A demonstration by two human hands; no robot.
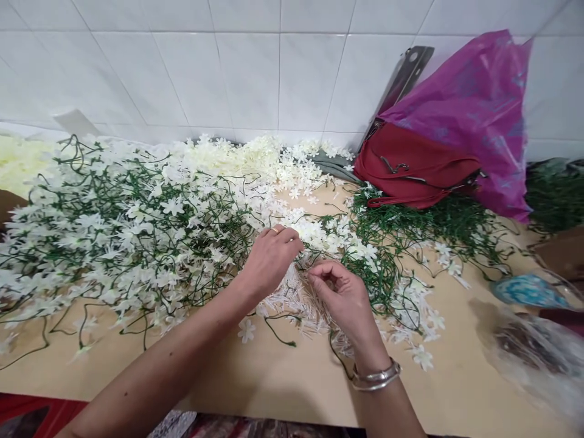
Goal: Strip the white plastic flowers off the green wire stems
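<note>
Two hands meet at the middle of a tan table [274,383], at the edge of a heap of white flowers [137,225]. The left hand [271,258] pinches a flower sprig [314,234]. The right hand [342,298] curls its fingers toward the thumb above pale plastic sticks [292,298], and whether it holds anything is unclear.

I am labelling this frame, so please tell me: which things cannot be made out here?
- What the left hand pinches: head view, its own fingers cover it.
- Whether the right hand holds anything: curled fingers hide the palm.
- The blue object at right: blurred.
- Contents of the clear plastic bag: blurred, cut by the edge.
- The red bag: partly covered by purple plastic.
</note>
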